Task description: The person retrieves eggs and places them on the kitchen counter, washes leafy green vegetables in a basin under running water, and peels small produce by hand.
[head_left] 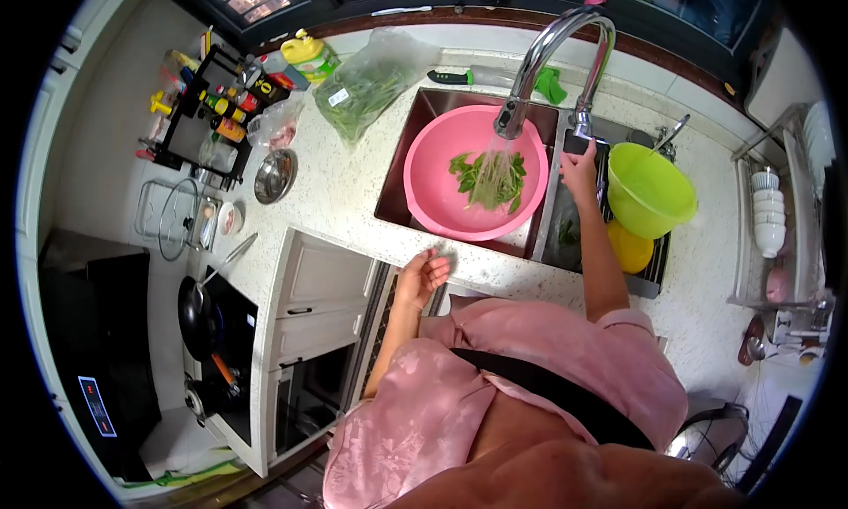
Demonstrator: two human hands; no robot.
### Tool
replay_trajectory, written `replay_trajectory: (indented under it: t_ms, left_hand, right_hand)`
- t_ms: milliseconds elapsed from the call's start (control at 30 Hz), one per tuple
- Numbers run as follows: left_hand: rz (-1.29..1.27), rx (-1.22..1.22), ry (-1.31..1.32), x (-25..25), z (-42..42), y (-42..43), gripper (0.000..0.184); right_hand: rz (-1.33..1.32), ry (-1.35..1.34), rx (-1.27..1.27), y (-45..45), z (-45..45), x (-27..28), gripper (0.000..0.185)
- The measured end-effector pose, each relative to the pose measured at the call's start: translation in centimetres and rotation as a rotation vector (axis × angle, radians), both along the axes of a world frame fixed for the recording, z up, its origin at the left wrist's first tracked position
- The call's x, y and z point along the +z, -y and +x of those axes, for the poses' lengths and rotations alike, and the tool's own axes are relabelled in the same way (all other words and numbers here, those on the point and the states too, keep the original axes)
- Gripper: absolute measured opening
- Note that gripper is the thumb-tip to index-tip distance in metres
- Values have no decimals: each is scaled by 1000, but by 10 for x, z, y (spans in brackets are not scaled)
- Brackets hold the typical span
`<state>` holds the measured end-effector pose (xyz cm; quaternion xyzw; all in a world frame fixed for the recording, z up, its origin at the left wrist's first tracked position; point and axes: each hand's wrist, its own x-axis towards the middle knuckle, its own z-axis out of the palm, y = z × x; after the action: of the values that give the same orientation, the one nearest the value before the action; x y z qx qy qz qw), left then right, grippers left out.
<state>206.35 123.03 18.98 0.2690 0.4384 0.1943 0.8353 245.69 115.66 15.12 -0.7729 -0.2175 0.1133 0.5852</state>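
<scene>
My right hand [579, 166] is at the base of the chrome faucet [608, 63], with its fingers on the faucet handle [579, 144]. Water runs from the spout into a pink basin [424, 156] set in the left sink bowl. Green leaves [508, 175] lie in the basin under the stream. My left hand [422, 279] hovers by the counter's front edge, below the basin; its fingers are loosely bent and nothing shows in them.
A lime-green strainer basket [649, 196] and a yellow bowl [629, 247] stand right of the sink. Behind lie a bag of greens [367, 90] and a knife [477, 77]. Seasoning bottles [225, 107], a metal bowl [275, 175] and a wok [199, 315] are on the left.
</scene>
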Motion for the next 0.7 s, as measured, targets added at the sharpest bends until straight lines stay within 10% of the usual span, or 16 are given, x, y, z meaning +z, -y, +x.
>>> replay_trajectory:
  t_ms: [700]
  left_hand:
    - [-43,-96,-76,4,30,11,35]
  right_hand:
    - [274,-630,-69,31,-28,13,88]
